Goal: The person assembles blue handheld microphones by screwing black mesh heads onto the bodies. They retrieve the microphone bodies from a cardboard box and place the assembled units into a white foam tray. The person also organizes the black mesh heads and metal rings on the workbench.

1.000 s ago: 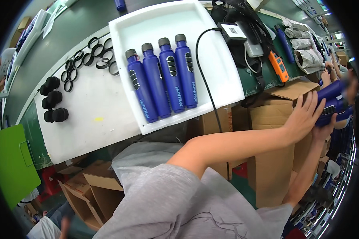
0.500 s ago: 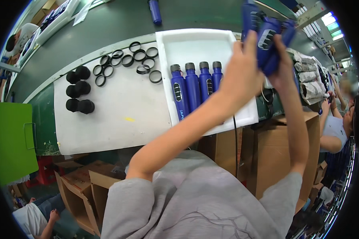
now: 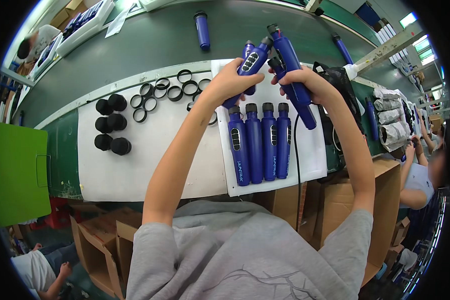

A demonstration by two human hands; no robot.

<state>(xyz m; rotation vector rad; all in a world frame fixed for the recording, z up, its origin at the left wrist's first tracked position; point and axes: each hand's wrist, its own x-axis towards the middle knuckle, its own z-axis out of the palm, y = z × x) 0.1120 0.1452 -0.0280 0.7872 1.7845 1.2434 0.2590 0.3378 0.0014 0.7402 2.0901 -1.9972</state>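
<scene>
My left hand (image 3: 229, 84) is closed around blue cylindrical handles (image 3: 253, 61), at least two, with dark ends; an oval button panel shows on one. Two more blue handles (image 3: 291, 57) are gripped in my right hand (image 3: 312, 85), tilted and crossing each other. Both hands are raised over the far part of a white foam tray (image 3: 307, 155). Several blue handles (image 3: 254, 145) lie side by side in the tray below, dark ends pointing away from me. Part of the tray is hidden behind my hands and what they hold.
Left of the tray, a white sheet bears several black rings (image 3: 174, 93) and stubby black caps (image 3: 116, 122). Beyond, a single blue handle (image 3: 203, 32) lies on the grey belt. A black bag (image 3: 339, 82) and cable are at the right. Open cardboard boxes (image 3: 347, 205) stand below the bench.
My hands have come left and nearer from the upper right, bringing the blue handles over the tray. Once close together, they are now apart, each with its own handles. The view has shifted slightly.
</scene>
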